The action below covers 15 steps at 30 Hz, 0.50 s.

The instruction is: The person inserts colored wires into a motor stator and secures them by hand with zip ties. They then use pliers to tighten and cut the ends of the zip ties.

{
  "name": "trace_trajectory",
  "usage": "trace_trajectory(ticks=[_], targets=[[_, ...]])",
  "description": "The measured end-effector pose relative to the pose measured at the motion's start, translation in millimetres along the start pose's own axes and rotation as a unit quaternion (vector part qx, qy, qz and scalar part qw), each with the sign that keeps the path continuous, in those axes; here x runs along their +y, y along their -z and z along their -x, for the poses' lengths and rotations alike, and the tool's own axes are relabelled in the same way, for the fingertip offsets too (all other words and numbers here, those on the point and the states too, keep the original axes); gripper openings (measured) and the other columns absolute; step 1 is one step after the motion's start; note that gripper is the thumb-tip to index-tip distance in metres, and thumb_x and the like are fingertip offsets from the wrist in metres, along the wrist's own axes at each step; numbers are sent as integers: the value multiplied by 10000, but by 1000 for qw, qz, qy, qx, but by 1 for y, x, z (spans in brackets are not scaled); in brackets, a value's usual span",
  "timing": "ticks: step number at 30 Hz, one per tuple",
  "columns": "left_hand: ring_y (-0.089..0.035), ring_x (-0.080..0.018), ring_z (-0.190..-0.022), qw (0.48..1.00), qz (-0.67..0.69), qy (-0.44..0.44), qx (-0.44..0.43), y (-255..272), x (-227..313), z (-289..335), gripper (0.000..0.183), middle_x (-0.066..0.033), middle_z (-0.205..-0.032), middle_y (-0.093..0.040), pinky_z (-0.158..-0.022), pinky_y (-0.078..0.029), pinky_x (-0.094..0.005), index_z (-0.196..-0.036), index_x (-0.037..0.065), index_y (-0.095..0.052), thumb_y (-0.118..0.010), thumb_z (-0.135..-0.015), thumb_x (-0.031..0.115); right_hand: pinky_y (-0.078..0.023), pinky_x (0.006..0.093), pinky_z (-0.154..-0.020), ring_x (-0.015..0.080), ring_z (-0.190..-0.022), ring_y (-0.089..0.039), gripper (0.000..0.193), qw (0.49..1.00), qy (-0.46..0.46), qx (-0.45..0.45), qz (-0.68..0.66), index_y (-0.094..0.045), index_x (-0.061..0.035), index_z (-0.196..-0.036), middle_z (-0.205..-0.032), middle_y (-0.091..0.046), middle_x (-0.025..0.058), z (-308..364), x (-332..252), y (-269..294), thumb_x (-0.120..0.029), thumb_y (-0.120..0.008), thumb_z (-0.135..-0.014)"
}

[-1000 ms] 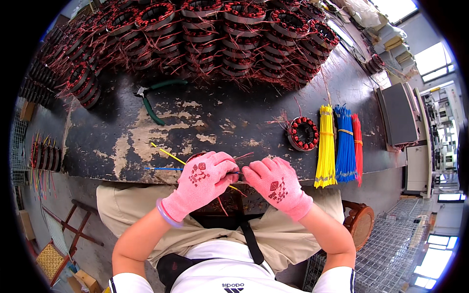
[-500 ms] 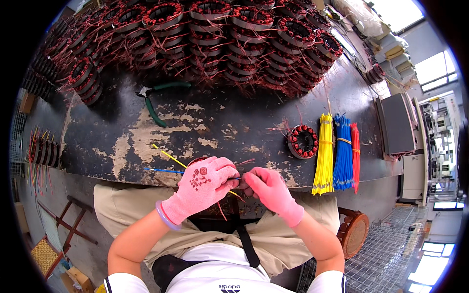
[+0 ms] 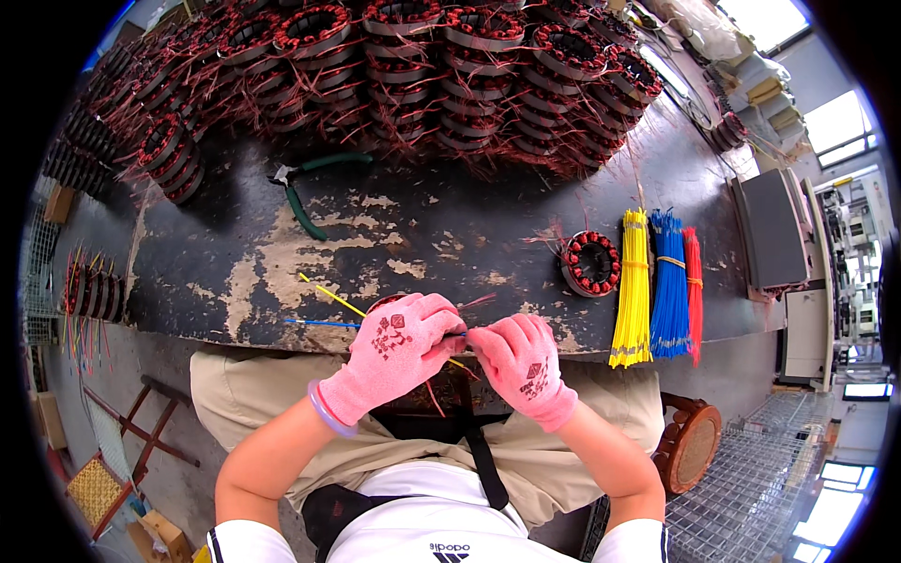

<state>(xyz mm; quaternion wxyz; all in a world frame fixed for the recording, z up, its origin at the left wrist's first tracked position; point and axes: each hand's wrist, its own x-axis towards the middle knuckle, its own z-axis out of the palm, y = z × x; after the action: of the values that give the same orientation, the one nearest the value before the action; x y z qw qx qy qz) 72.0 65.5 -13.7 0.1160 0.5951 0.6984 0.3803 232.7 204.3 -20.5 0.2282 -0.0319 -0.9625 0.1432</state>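
Both hands wear pink gloves and meet at the near edge of the worktable. My left hand (image 3: 389,347) is closed over a motor stator, mostly hidden beneath it; thin dark red leads stick out past the fingers. A yellow wire (image 3: 330,294) and a blue wire (image 3: 314,323) jut out to the left from under this hand. Close beside it, my right hand (image 3: 524,368) pinches at the blue wire's other end, where a short bit of blue shows between the fingertips. The exact joint there is hidden by the fingers.
Stacked stators (image 3: 394,70) fill the far side of the dark, worn worktable (image 3: 441,211). Green-handled cutters (image 3: 302,211) lie left of centre. On the right are a single stator (image 3: 590,264), and yellow (image 3: 632,291), blue (image 3: 669,291) and red (image 3: 694,291) wire bundles.
My right hand has rolled over, so the back of its glove now faces up, with its fingertips still against the left hand's. The whole view has shifted slightly.
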Motion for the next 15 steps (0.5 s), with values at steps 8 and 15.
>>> trace_trajectory(ticks=[8, 15], targets=[[-658, -309, -967, 991, -101, -33, 79, 28, 9, 3, 201, -82, -1140, -676, -847, -527, -431, -1027, 79, -695, -721, -830, 50, -497, 352, -711, 180, -805, -575, 398, 997, 54, -46, 32, -687, -226, -1187, -867, -551, -26, -2, 16, 5, -188, -703, -791], [-569, -347, -1191, 983, -177, -33, 39, 14, -1, 7, 341, -111, -1249, -624, -1051, -443, -484, -1235, 79, -639, -666, -895, 101, -475, 341, -703, 171, -811, -575, 368, 995, 77, -52, 36, -709, -246, -1171, -888, -577, -34, -6, 24, 0, -180, -694, -809]])
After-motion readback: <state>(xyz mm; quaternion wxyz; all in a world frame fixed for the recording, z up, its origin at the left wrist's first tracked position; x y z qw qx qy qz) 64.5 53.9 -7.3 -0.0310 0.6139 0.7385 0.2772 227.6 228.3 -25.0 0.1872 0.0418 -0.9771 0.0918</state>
